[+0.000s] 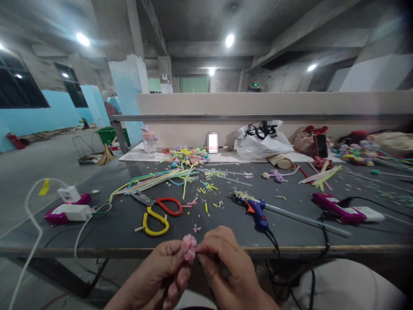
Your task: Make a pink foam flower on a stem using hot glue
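Just off the table's front edge, my left hand [167, 269] pinches a small pink flower [189, 247] between thumb and fingers. Its rounded petals look soft and fuzzy. From the other side, my right hand [227, 262] has thumb and forefinger closed at the flower's right edge. Whether they grip a petal or a tiny piece is too small to tell. A loose pink-mauve scrap [196, 228] lies on the table beyond the flower. Left of it are scissors [158, 213] with one red and one yellow handle loop. A blue glue gun [258, 211] rests to the right.
Behind the scissors lies a bundle of coloured fuzzy stems [158, 178], with a pile of colourful pieces [190, 155] farther back. Purple power strips [338, 209] with trailing cables sit at both sides. At the back stand a bottle [150, 144], a lit phone [212, 143] and a white bag [260, 140].
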`<state>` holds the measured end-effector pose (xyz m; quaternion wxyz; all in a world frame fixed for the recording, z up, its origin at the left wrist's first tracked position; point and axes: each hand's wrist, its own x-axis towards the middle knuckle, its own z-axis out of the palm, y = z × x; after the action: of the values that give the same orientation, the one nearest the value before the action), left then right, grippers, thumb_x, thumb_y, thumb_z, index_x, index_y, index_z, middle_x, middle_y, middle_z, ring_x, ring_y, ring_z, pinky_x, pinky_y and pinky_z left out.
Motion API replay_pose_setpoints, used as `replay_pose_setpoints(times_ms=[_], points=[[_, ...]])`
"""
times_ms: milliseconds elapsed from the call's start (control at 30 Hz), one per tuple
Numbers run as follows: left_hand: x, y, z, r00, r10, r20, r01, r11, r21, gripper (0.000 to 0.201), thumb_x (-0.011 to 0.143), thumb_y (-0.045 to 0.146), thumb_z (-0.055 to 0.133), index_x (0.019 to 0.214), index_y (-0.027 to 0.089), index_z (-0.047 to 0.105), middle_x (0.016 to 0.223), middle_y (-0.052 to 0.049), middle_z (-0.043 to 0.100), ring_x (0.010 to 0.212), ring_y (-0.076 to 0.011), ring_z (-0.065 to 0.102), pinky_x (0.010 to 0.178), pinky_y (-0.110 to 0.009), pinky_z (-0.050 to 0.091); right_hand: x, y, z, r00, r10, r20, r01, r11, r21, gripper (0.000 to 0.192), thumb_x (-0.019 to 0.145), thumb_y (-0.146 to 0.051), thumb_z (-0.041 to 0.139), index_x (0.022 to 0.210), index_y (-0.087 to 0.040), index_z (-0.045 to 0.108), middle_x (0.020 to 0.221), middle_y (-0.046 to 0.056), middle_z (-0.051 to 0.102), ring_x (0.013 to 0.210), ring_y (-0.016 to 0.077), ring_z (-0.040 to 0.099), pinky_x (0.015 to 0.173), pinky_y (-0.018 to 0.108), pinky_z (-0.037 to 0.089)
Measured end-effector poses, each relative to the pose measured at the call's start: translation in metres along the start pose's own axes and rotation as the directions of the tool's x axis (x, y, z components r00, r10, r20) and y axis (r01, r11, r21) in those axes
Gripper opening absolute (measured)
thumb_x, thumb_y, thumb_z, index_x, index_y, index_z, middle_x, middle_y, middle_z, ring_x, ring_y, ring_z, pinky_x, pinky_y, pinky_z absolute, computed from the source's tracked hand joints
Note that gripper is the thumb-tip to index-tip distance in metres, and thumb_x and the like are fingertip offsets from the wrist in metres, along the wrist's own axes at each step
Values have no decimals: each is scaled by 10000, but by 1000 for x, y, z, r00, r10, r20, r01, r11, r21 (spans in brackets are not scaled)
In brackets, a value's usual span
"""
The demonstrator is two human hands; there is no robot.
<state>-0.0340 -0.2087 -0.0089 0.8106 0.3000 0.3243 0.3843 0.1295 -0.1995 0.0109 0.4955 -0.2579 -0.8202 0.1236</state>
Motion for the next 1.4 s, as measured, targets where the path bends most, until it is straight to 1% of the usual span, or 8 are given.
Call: replay_pose_setpoints(times_ms=[200,700,833,900,1000,1100,1233,1400], points=[[-1,1,3,999,-37,10,37,998,49,322,760,419,604,635,129,540,384,42,520,238,-15,363,243,-99,270,0,0,3,985,165,57,-169,982,89,85,786,-129,536,732,-194,532,666,-6,538,668,135,493,656,278,377],[0,-9,-10,992,-99,74,100,995,-13,257,768,367,614,672,160,497,405,64,481,255,-5,276,253,-111,218,3,0,-2,994,-97,57,99,994,-39,185,781,-33,426,730,-188,512,630,-25,579,620,104,536,719,309,351],[0,-7,-7,992,-90,85,89,996,19,265,779,386,594,684,152,513,410,62,467,260,-3,282,257,-111,222,2,1,-1,997,-57,60,59,998,-27,176,785,-46,441,736,-192,526,639,-23,594,624,110,541,727,315,356],[1,-5,-3,996,-55,65,52,997,51,300,775,432,581,710,144,528,462,44,510,269,-4,331,269,-113,254,0,2,1,999,28,31,-27,999,-26,154,795,-76,461,715,-191,524,645,-16,586,629,117,528,701,304,364],[4,-4,0,995,84,50,-90,988,124,386,679,493,654,837,157,546,616,30,571,295,0,408,280,-107,266,-2,3,4,987,159,-35,-161,985,-54,158,793,-117,484,654,-187,508,614,-12,548,615,129,492,649,291,359],[6,-6,-1,977,211,-20,-200,948,246,441,607,439,734,905,173,550,611,56,552,291,3,415,276,-95,239,-3,3,7,964,255,-70,-259,964,-66,175,784,-140,512,615,-184,503,585,-14,528,593,131,472,618,280,351],[8,-7,-1,951,269,-155,-203,916,345,315,682,419,679,787,140,576,506,61,529,291,-8,417,297,-101,275,-1,2,9,961,270,-57,-272,962,-21,169,792,-152,527,626,-182,529,588,-15,547,594,127,497,623,271,365],[7,-5,6,957,217,-192,-168,955,244,318,724,448,625,735,134,570,506,37,555,312,-19,429,310,-109,275,-5,5,5,968,232,-101,-231,973,20,120,824,-142,486,798,-194,592,727,16,620,701,148,559,661,283,406]])
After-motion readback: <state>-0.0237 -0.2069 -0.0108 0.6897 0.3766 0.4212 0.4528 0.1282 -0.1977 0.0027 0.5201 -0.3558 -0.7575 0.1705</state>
